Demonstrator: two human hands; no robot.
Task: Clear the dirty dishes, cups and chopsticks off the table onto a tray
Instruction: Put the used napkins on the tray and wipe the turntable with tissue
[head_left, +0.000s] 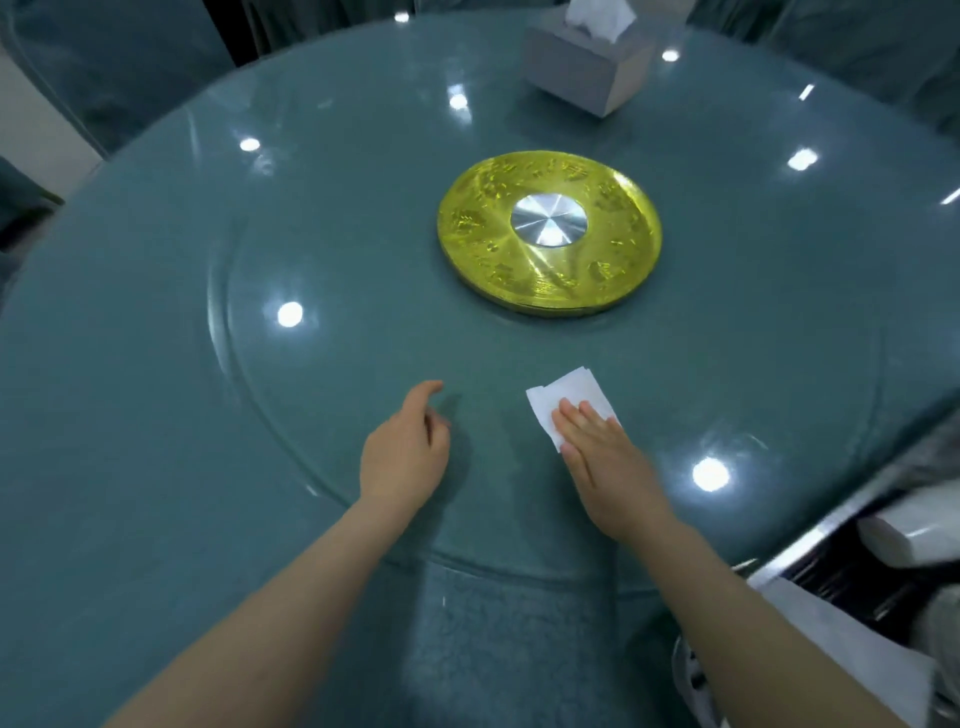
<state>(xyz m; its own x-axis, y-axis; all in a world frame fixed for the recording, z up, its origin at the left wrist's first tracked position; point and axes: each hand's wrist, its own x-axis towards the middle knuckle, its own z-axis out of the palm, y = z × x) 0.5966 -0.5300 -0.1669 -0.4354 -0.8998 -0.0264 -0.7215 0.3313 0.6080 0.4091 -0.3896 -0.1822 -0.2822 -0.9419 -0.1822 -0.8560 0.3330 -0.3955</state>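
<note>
The right hand (597, 447) is pressing flat, straight fingers on a white tissue (566, 395) to wipe the bench (156, 415); the left hand (408, 449) is hovering, fingers loosely curled, holding nothing. No dishes are showing.

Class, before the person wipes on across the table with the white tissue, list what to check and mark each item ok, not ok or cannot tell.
1. Right hand flat on the tissue: ok.
2. Left hand holds nothing: ok.
3. Table free of dishes, cups, chopsticks: ok in view.
4. Gold disc apart from the tissue: ok.
5. Tissue box within reach: cannot tell.
6. Glass clean under the tissue: cannot tell.
</note>
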